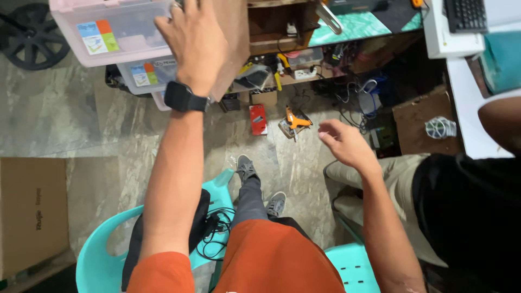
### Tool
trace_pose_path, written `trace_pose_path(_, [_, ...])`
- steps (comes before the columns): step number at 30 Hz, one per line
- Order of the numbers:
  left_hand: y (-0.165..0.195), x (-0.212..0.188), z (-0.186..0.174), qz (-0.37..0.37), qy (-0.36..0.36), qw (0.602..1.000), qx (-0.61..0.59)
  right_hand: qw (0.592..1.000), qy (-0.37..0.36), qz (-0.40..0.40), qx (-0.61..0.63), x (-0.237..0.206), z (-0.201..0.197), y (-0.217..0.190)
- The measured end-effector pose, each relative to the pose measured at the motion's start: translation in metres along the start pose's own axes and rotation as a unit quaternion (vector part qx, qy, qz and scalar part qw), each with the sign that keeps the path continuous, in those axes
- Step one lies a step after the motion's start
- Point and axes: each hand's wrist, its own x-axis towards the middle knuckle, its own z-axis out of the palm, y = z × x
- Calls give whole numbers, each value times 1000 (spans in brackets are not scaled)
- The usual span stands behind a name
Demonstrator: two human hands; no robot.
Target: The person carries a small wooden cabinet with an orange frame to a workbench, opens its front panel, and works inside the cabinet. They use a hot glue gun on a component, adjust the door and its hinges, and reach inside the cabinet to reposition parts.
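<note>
- Fingers of the left hand (195,40) lie flat and spread against a brown board (230,43), pressing on its face to steady it upright; they wrap around nothing, and the tips pass out of view at the top edge.
- Beyond those fingers, to their left, two clear plastic storage bins (116,32) are stacked, the upper one with a pink lid, so the board stands just in front of them.
- Below the left forearm sits a turquoise plastic chair (100,255) with a black bag and cable draped on its seat.
- Fingers of the right hand (344,144) hang loosely curled and half open in mid-air, holding nothing.
- Just beyond the right fingers, on the floor, a yellow glue gun (296,120) rests on a small box, a red packet (258,119) beside it.
</note>
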Motion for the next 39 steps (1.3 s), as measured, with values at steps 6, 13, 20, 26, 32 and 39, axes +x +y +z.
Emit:
trace_pose_path(6, [-14,-10,22,37,0,999,33,993,-72,31,-86,-23,28,31])
trace_pose_path(13, [-24,-7,27,58,16,996,62,990,-89,31,-102,-33,43,42])
trace_pose_path(20, [-33,-2,22,54,-34,994,85,993,-72,1,-96,-37,44,50])
trace_pose_path(26, [-37,0,18,41,-67,994,77,993,-73,14,-93,-39,45,51])
trace_pose_path(32, [-35,1,16,37,-57,994,90,992,-77,4,-96,-34,45,53])
trace_pose_path(39, [-33,2,13,30,-62,995,69,990,-92,-2,-103,-25,48,48])
